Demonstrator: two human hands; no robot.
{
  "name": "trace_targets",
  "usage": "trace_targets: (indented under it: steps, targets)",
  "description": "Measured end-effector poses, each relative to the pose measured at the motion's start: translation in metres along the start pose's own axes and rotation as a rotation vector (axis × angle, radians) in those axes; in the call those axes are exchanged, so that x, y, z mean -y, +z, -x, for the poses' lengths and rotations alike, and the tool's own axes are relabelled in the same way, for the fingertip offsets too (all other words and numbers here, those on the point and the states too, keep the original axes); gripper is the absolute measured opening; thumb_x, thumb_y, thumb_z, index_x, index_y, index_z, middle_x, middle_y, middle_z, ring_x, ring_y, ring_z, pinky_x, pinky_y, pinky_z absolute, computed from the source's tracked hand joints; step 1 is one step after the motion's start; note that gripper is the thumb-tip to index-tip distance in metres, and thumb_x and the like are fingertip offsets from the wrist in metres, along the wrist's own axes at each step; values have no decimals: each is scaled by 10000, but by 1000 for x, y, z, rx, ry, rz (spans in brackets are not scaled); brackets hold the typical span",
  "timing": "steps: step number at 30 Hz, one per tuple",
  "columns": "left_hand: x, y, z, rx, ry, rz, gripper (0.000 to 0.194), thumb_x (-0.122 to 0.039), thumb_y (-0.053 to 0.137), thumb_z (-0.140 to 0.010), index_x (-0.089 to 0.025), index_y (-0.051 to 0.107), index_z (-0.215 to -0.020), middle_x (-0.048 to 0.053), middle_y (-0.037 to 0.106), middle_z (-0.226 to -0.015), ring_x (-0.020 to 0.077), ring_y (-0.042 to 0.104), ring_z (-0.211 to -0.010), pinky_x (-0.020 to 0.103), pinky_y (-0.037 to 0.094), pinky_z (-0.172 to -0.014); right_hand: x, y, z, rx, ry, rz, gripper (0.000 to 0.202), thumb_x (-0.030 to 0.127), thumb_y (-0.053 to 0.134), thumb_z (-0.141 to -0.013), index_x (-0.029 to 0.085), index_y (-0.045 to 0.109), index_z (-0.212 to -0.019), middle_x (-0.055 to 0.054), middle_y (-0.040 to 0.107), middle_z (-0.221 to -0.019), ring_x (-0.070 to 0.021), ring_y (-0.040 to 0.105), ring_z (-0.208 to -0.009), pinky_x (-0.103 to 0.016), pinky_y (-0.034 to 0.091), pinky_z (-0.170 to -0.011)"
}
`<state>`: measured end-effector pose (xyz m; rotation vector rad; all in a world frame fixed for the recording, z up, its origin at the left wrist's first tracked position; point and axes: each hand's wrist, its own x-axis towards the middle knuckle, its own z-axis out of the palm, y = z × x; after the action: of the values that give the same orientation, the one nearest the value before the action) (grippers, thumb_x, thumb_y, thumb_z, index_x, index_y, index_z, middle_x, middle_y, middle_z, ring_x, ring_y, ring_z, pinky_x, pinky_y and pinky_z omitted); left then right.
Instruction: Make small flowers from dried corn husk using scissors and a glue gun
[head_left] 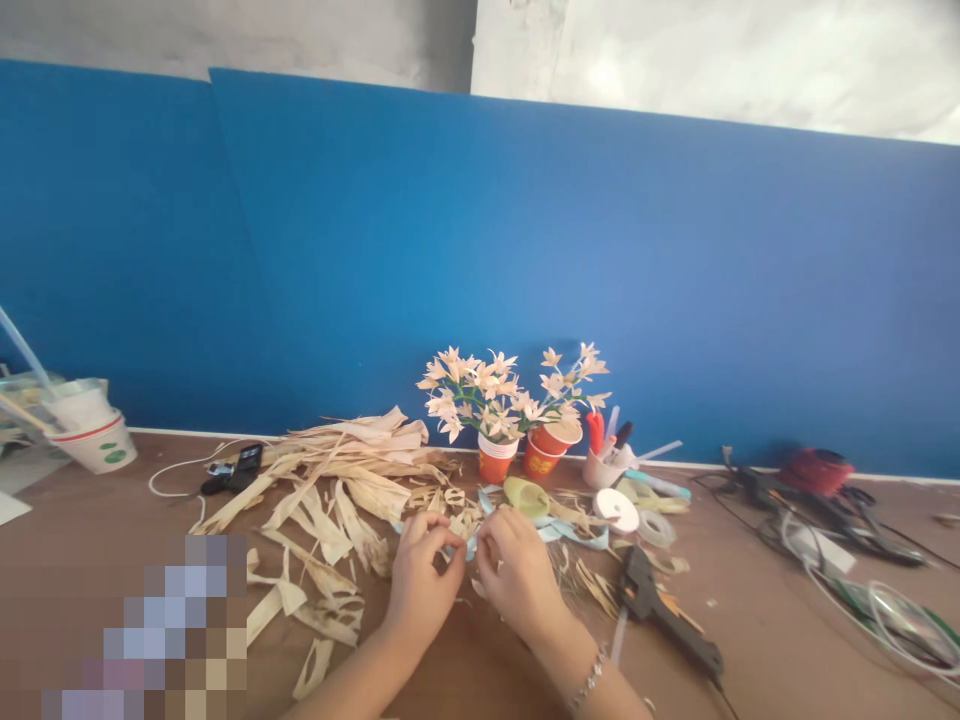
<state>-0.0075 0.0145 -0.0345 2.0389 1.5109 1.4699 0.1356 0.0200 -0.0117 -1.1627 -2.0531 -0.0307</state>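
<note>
Near the middle of the brown table, my left hand (426, 572) has thumb and fingertips pinched together. Close beside it on the right, my right hand (517, 568) is curled with its fingers pressed together. Anything between the fingertips of either hand is too small to make out. Pale dried husk strips (360, 465) lie in a pile to the left of the hands. Beyond them, an orange paper cup (496, 462) holds pale flowers (480, 385). A yellow-green round piece (527, 497) and light-blue strips (581, 533) lie just past my right hand.
A black glue gun (667, 610) lies right of my right hand. White tape rolls (616, 510) and a cup of pens (602, 470) stand behind it. Tangled cables (802, 545) are at far right, a white cup (97, 445) at far left. A blue panel (480, 230) backs the table.
</note>
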Motion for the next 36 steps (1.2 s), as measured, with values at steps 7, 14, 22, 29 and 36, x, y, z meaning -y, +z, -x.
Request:
trace_targets:
  steps: [7,14,22,29,36]
  targets:
    - [-1,0,0,6,2,8,148,-91,551,-717,-206,620,-655,47,573,-868,220,572,-880,360,481,-776,0,0,1,22,-6,30,176,8,441,-745,179,481,-727,-26,509,-717,-181,458,-697,-292,364,-636]
    - [2,0,0,19,-56,70,123,-135,564,-733,-209,635,-665,48,585,-869,224,570,-890,369,468,-803,2,-4,-1,26,10,-2,155,42,445,-784,176,523,-770,-38,544,-745,-193,491,-728,-313,390,-657]
    - [10,2,-6,30,-284,350,151,-298,573,-758,-190,651,-686,60,595,-879,215,569,-846,313,454,-729,-3,-15,-8,-60,203,-315,267,149,476,-796,187,585,-1036,-92,616,-978,-233,563,-925,-366,449,-808]
    - [3,0,-9,144,-339,560,212,-358,587,-759,-167,622,-674,42,586,-810,179,537,-760,246,403,-643,-11,-11,-13,30,586,-740,262,369,603,-757,162,681,-897,-81,694,-863,-213,620,-768,-312,495,-682]
    - [0,1,-7,235,-420,689,187,-324,608,-749,-156,596,-669,6,573,-678,145,498,-683,234,398,-662,-10,-16,-14,62,569,-688,188,314,609,-719,159,692,-784,-38,666,-722,-164,567,-637,-276,459,-617]
